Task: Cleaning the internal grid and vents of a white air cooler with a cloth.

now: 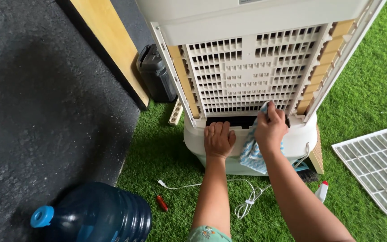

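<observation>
Far left: dark grey mat (45, 98) over the floor, edged by a yellow wooden board (108, 45) running diagonally. At bottom left, a large blue water jug (99, 215) with a light blue cap lies on its side, half on the mat, half on green artificial turf (372, 89).

On the turf beside the jug: a small red-handled screwdriver (162, 203) and a white power cord (229, 190), loosely bundled. A black box-like object (155, 71) stands behind, next to the board.

Centre: white air cooler (247, 67), back cover off, slatted inner grille exposed, yellowish cooling pads visible along both sides.

Left hand (218, 139): flat, palm down, fingers together, resting on the top rim of the cooler's lower tank just below the dark opening. Holds nothing.

Right hand (270, 127): closed around a light blue patterned cloth (251, 154), pressed to the lower edge of the grille at the dark slot; the cloth's loose end hangs down over the tank front.

Right: a white bottle with a red tip (321, 191) lies on the turf. Far right, the removed white grille panel (375, 168) lies flat on the turf, well apart from the cooler.
</observation>
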